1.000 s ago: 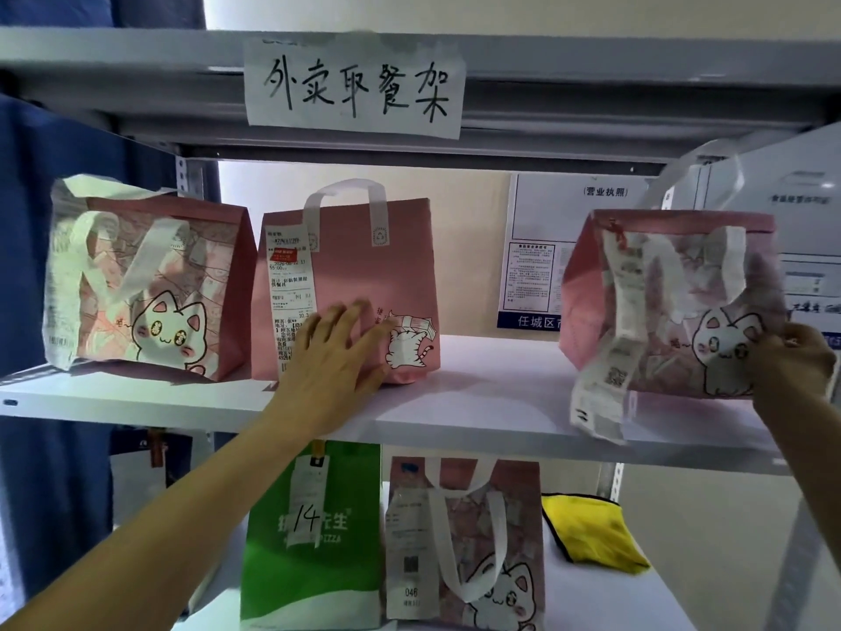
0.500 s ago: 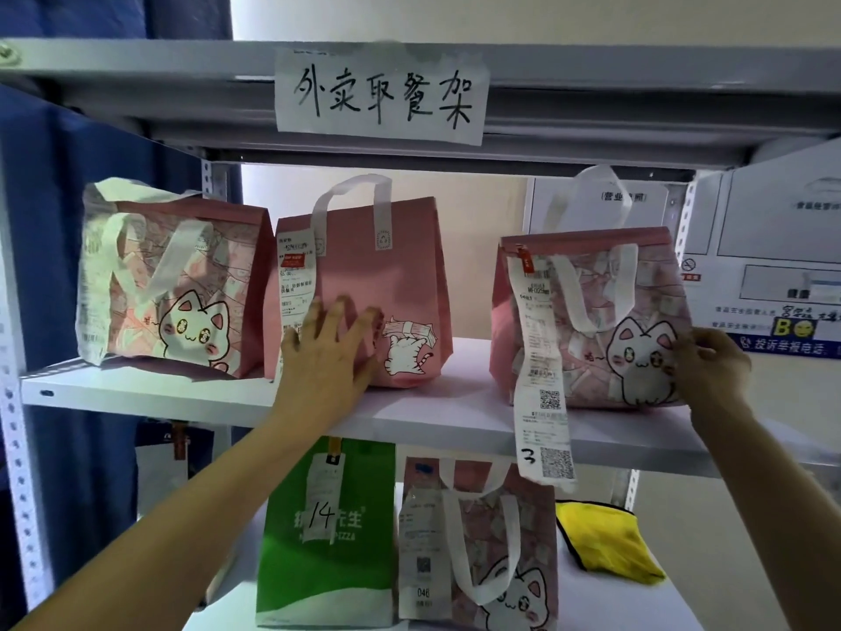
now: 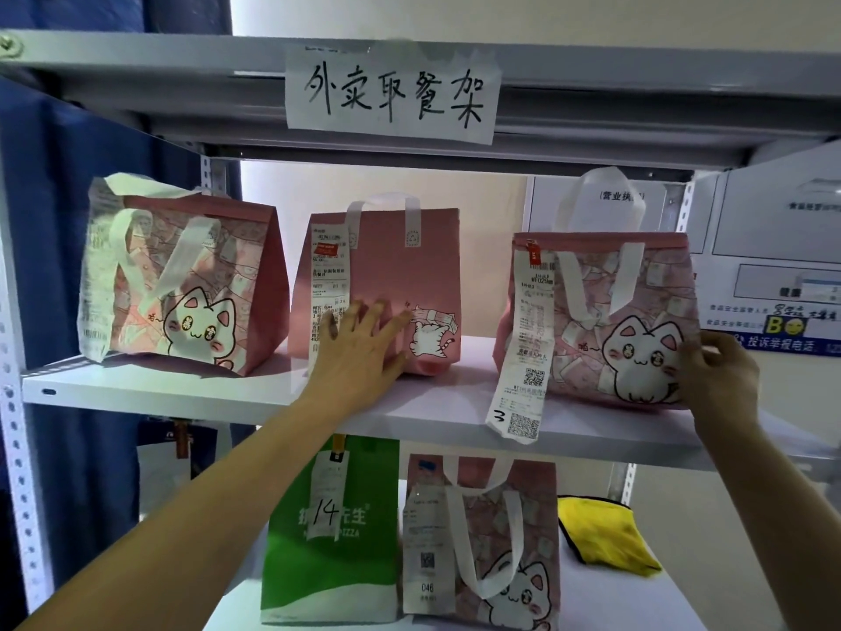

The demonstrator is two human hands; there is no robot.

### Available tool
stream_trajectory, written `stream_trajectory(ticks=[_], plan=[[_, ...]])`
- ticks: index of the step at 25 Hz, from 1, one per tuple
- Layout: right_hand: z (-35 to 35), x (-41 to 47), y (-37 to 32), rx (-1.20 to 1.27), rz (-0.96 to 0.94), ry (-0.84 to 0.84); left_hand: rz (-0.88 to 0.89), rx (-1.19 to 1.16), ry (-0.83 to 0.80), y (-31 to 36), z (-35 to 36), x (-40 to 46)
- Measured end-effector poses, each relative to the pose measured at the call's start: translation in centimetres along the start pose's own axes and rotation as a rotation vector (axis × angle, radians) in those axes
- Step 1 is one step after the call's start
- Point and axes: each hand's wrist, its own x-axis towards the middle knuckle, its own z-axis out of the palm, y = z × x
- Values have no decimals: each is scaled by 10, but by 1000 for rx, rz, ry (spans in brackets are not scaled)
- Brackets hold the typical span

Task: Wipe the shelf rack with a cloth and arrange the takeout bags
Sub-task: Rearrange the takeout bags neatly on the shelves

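- I am seeing a pink cat-print bag (image 3: pixel 182 284) standing at the left end of the white middle shelf (image 3: pixel 150 393) of the rack, untouched.
- My left hand (image 3: pixel 359 352) is pressing flat, fingers spread, against the front of the plain pink bag (image 3: pixel 391 284), over its receipt (image 3: pixel 328 284).
- Below, a green pizza bag (image 3: pixel 327 553) and another cat bag (image 3: pixel 491 553) are standing side by side, with the yellow cloth (image 3: pixel 605 535) lying just right of them.
- My right hand (image 3: pixel 719 375) is gripping the right edge of the third cat-print bag (image 3: pixel 610 321), fingers curled; its long receipt (image 3: pixel 523 352) is hanging past the shelf edge.
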Motion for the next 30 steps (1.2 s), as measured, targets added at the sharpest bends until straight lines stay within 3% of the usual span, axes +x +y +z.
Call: stream_trajectory(ticks=[4,6,10,22,30], plan=[[1,-4,-4,7,-3,-28,-19,-44,102,-8,-2,-6],[2,-5,-4,11,-1,-25,-115,-43,169,-20,-6,-9],[5,-5,-4,12,28,-26,-288,-130,104,-42,-8,-11],[10,-12,-5,-34,59,6,-180,-183,-8,-35,-5,-4],[-9,-53,-13,-251,-94,102,-107,-219,2,-17,-12,-35]])
